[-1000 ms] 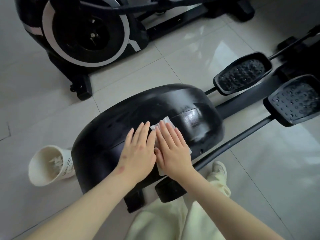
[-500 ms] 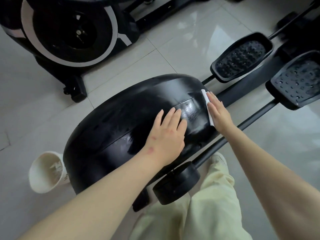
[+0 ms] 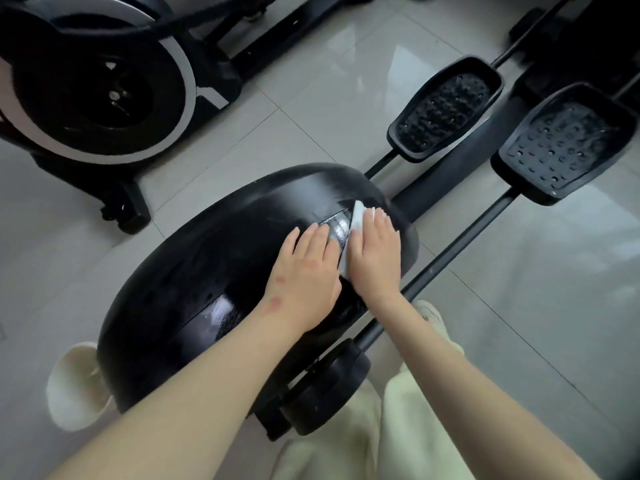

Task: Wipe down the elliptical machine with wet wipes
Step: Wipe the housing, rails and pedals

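The elliptical machine's glossy black flywheel housing (image 3: 207, 271) fills the middle of the view, wet streaks shining on it. My right hand (image 3: 375, 258) lies flat on a white wet wipe (image 3: 358, 216), pressing it against the housing's right end; most of the wipe is hidden under the palm. My left hand (image 3: 306, 275) rests flat on the housing just left of it, fingers straight, holding nothing. Two black studded pedals (image 3: 446, 109) (image 3: 564, 140) sit to the upper right on black rails.
A second black machine with a white-ringed wheel (image 3: 93, 91) stands at the upper left. A white paper cup (image 3: 74, 386) lies on the grey tiled floor at the lower left, partly behind the housing. My pale trouser legs and one shoe (image 3: 429, 313) are below.
My right hand has drawn the wipe back from the housing's far right edge toward my left hand. The left hand has stayed flat on the housing.
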